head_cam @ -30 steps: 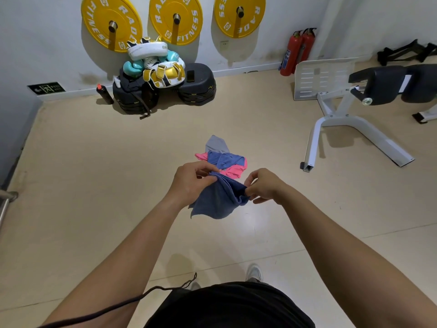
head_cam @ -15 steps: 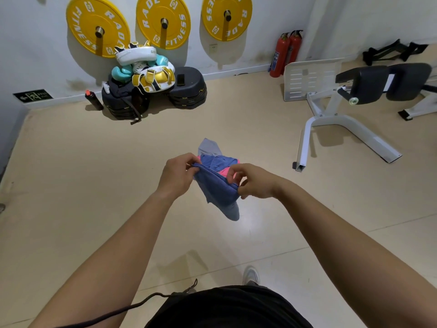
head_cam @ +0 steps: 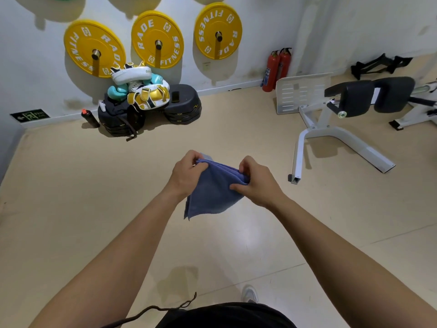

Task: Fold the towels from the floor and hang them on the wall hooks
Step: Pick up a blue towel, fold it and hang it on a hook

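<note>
The blue towel [head_cam: 212, 192] hangs in the air between both hands, above the floor. A second ago it was a bunched twist; now it is drawn out into a flat, doubled panel with its layered edge uppermost. The left hand [head_cam: 186, 176] pinches one top corner, fingers curled round it. The right hand [head_cam: 255, 183] pinches the other, thumb against the cloth. The fold looks nearly done (one more halving, perhaps). Only a grey sliver [head_cam: 207, 156] of the floor pile shows behind the hands — more towels wait, and no free hook is in view.
</note>
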The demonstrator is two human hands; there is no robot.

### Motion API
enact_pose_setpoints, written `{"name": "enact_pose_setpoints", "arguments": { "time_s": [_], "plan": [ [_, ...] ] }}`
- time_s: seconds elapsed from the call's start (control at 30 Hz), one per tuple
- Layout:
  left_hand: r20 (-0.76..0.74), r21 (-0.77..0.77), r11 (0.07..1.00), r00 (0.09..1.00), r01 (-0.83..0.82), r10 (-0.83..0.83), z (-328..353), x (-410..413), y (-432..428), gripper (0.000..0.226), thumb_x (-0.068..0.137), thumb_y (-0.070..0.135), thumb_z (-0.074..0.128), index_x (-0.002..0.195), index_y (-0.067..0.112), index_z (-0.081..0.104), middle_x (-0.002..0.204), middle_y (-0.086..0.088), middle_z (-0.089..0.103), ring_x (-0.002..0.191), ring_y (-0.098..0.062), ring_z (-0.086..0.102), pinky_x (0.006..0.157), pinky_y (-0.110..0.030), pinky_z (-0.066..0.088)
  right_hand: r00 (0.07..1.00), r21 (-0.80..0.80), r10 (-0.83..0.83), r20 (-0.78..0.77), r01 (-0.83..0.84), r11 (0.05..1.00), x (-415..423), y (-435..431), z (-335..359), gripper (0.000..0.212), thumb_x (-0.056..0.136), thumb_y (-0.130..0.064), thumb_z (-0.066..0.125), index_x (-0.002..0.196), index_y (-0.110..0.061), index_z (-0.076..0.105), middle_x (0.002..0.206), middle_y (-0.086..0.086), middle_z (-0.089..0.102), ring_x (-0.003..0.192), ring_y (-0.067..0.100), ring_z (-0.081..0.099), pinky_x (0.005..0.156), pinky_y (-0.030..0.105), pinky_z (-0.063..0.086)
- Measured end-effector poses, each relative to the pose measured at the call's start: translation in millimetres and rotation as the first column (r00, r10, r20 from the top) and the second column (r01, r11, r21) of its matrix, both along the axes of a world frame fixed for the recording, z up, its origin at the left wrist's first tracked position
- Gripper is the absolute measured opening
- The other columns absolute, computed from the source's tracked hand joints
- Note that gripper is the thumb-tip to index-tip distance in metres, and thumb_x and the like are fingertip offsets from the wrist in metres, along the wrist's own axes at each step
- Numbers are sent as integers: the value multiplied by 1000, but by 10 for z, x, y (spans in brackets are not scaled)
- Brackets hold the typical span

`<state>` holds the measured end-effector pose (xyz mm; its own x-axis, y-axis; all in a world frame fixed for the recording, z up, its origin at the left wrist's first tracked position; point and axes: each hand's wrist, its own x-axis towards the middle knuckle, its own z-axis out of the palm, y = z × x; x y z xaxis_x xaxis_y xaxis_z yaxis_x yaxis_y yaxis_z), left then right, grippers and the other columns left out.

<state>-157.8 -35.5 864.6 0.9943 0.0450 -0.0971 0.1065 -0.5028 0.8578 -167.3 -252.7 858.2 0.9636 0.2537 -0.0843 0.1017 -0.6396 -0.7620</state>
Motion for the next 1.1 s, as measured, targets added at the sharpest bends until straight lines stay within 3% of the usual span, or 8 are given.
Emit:
{"name": "enact_pose_setpoints", "arguments": {
  "time_s": [0.07, 0.27, 0.37, 0.53, 0.7, 0.77, 0.9, 1.1],
  "plan": [
    [13, 18, 1000, 1000, 7, -8, 35, 41, -102, 5, 100, 20, 51, 101, 16, 53, 90, 7, 61, 81, -9, 55, 66, -21, 40, 999, -44, 51, -6, -51, 998, 129, -128, 66, 35, 85, -28, 72, 114, -25, 53, 87, -8, 59, 77, 13, 57, 70, 28, 50],
    [61, 10, 1000, 998, -7, 6, 61, 153, -502, 5, 97, 21, 58, 99, 25, 55, 95, 10, 68, 87, -10, 64, 70, -22, 45, 989, -398, 131, -69, -148, 905, 516, -592, 357, 16, 80, -37, 74, 85, -29, 61, 81, -7, 61, 77, 19, 57, 68, 36, 50],
    [83, -28, 998, 995, 59, -57, 141, 255, -760, 9, 95, 19, 61, 95, 27, 56, 92, 11, 69, 88, -11, 65, 77, -30, 51, 962, -332, 248, -111, -272, 903, 608, -720, 464, 14, 77, -20, 66, 77, -29, 55, 77, -4, 59, 75, 23, 55, 61, 32, 44],
    [112, -56, 993, 989, 106, -100, 221, 412, -1090, 7, 90, 30, 63, 94, 33, 59, 89, 8, 71, 84, -22, 69, 80, -47, 57, 967, -153, 255, -2, -252, 956, 706, -798, 495, 15, 87, -35, 66, 100, -30, 60, 88, -6, 64, 80, 14, 60, 70, 30, 49],
    [-6, -273, 960, 998, 55, -59, 138, 523, -1159, 32, 82, 29, 78, 108, 27, 59, 97, 1, 73, 93, -19, 71, 80, -34, 59, 956, -68, 270, 115, -263, 962, 978, -907, 711, 8, 97, -26, 55, 96, -28, 62, 90, -4, 67, 84, 13, 62, 72, 27, 49],
    [-77, -188, 975, 988, 118, -134, 26, 602, -1151, 45, 72, 35, 80, 112, 27, 61, 98, 3, 74, 94, -18, 71, 77, -35, 59, 949, -62, 281, 141, -275, 959, 1153, -920, 853, 10, 97, -23, 53, 99, -26, 62, 94, -3, 67, 87, 13, 62, 72, 26, 48],
    [-211, -42, 993, 971, 110, -117, -227, 869, -1090, 30, 82, 29, 77, 107, 20, 63, 95, 0, 73, 89, -21, 68, 66, -33, 55, 949, -92, 230, 215, -215, 972, 1644, -974, 1078, 8, 99, -22, 52, 101, -20, 60, 95, 0, 65, 88, 17, 60, 73, 31, 47],
    [-252, -100, 990, 960, 103, -125, -439, 1508, -689, 17, 89, 22, 74, 79, 12, 65, 74, 0, 70, 69, -11, 64, 61, -17, 47, 940, -174, -39, 340, 104, 979, 2581, -1169, 1046, 8, 97, -32, 48, 96, -25, 51, 95, 3, 65, 90, 30, 59, 80, 46, 51]
  ]
}}
